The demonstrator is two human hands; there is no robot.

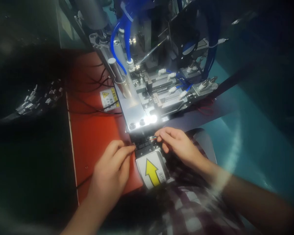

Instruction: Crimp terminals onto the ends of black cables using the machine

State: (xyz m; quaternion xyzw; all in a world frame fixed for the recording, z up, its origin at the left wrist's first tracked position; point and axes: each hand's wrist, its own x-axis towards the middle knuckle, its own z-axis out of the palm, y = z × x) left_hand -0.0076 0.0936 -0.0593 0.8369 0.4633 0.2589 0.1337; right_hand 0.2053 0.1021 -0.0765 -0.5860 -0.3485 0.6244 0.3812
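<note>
– "Checked cloth (186, 212) lies nearest to the camera, at the bottom edge. Pls tell, what does the right hand (180, 143) do?"

– "It pinches thin wires (154, 138) betw. thumb & index, so these fingers are narrow, w/ the tips together. The wires have several colours & run to a small white piece (151, 138), which is at the upper right corner of the black block (143, 147)."

– "OK. And the left hand (112, 164)?"

– "It is on the opposite side of the same block. Thumb & index are almost closed, w/ the tips at the block's left edge. If smth. is betw. them, I cannot tell, b/c it is too small."

– "What is around the block?"

– "Just below it in the view is a white cover (142, 173) w/ a yellow arrow (152, 171), which points up, toward the block. Above it is the metal plate (134, 109) of the machine (159, 89), w/ a v. bright light spot (150, 119) near its lower edge. Blue tubes (127, 44) come down to the machine."

– "And on the left side?"

– "Red base plate (98, 140), w/ a warning label (109, 99) & black cables (115, 113) on it. On the right I see a green worktop (259, 140), partly in the dark."
</note>
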